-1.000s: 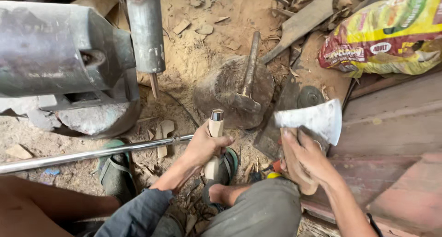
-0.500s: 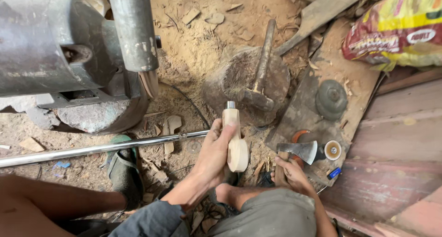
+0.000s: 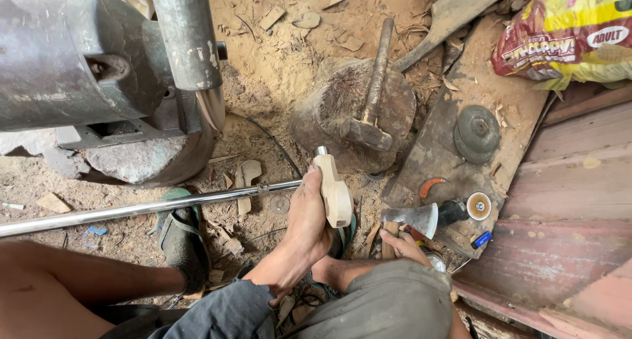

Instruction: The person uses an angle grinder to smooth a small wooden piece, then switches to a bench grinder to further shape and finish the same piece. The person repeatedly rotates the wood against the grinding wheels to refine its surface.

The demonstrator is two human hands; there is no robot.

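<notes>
Pale wood piece (image 3: 334, 193) gripped upright in left hand (image 3: 307, 218), over sawdusty floor (image 3: 276, 69). Right hand (image 3: 400, 245) wrapped round hatchet (image 3: 413, 218) handle, low beside knee. Just beyond: hammer (image 3: 370, 102) resting on stump (image 3: 342, 112), steel rod (image 3: 131, 211) leftward.

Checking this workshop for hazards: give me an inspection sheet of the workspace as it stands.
Surface: dirt floor strewn with wood chips.
Job's things: pale carved wood piece in left hand; hatchet under right hand.
Clutter: hammer on stump, metal rod, round disc.
Grippers: left grips the wood; right on the hatchet handle.
Cables: thin dark cable on the floor.
Surroundings: grey machine, printed sack.
</notes>
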